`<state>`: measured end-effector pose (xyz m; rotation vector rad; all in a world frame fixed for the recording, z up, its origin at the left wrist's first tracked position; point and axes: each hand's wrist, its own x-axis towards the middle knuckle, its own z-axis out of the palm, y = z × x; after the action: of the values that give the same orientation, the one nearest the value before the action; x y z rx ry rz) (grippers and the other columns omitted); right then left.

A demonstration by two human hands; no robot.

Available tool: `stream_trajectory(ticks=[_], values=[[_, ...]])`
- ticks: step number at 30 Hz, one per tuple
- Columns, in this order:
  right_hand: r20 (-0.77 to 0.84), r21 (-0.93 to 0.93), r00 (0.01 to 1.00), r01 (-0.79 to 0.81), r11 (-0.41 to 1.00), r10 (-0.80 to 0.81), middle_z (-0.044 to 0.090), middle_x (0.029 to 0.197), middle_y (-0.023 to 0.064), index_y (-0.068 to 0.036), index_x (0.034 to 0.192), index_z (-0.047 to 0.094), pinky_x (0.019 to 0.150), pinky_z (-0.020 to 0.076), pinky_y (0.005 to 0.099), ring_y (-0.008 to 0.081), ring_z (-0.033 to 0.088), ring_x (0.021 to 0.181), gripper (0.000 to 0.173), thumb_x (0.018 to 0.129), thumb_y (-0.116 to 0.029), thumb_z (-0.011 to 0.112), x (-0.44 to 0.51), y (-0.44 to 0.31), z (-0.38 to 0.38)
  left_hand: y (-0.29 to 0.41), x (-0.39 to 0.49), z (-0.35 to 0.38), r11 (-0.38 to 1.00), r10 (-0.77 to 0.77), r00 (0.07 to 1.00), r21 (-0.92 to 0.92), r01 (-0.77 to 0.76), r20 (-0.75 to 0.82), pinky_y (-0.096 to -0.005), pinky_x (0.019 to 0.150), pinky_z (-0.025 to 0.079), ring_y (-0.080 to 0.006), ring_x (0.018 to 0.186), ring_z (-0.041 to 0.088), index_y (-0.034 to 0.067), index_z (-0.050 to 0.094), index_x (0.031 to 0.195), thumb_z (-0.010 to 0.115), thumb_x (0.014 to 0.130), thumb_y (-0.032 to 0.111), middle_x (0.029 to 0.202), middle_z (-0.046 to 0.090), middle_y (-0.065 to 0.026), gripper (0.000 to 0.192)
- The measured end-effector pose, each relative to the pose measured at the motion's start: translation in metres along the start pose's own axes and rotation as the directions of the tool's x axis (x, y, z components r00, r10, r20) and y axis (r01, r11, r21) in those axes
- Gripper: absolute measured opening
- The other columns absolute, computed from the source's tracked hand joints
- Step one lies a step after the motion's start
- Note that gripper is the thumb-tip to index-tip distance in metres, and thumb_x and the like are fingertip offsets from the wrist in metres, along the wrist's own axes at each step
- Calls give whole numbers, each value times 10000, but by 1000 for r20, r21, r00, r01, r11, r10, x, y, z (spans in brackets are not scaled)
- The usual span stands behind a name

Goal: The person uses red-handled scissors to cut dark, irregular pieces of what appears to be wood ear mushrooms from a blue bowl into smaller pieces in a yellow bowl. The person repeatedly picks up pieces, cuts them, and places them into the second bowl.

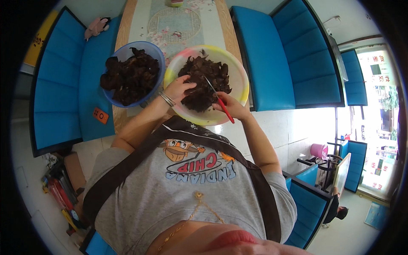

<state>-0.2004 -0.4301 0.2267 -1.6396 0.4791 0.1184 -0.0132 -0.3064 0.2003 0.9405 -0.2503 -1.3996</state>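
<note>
A large white basin with a yellow and pink rim [240,73] holds a heap of dark brown wood ear fungus [207,70]. My right hand [231,106] holds red-handled scissors [226,111], their blades pointing into the heap. My left hand [180,89] is at the heap's left side, its fingers on a dark piece; bangles circle that wrist. Left of it, a blue plastic basin [162,60] carries more wood ear [130,76] in larger pieces. Whether the scissor blades are apart is unclear.
Both basins stand on a wooden table [122,35] with a patterned runner [175,25]. Blue benches [267,60] flank it. An orange phone-like object [100,115] and a pink plush toy [96,28] lie on the left bench [92,73]. A person [336,207] sits at the far right.
</note>
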Motion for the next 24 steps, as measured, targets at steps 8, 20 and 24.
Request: stream_trajectory(ticks=[8, 20, 24], values=[[-14, -426, 999, 30, 904, -39, 568, 828, 132, -18, 1094, 443, 695, 429, 292, 227, 562, 769, 559, 674, -312, 666, 6, -14, -1, 17, 14, -14, 929, -278, 942, 300, 215, 186, -262, 766, 445, -149, 826, 554, -11, 457, 1047, 530, 736, -5, 918, 552, -57, 320], [-94, -295, 991, -114, 949, 90, 574, 795, 106, -11, 1068, 465, 685, 429, 288, 176, 550, 733, 530, 696, -343, 646, 7, 0, 2, 8, 15, -24, 973, -156, 988, 170, 153, 4, -295, 751, 462, -176, 834, 554, 5, 473, 981, 511, 753, 2, 931, 547, -81, 231], [-48, -93, 995, -91, 992, 87, 538, 909, 102, -7, 1114, 403, 737, 413, 285, 162, 516, 829, 566, 721, -351, 623, 3, 1, 2, 2, 10, -14, 983, -2, 994, -182, -19, -112, -312, 771, 456, -195, 862, 548, 12, 468, 992, 479, 770, -8, 949, 541, -92, 223]])
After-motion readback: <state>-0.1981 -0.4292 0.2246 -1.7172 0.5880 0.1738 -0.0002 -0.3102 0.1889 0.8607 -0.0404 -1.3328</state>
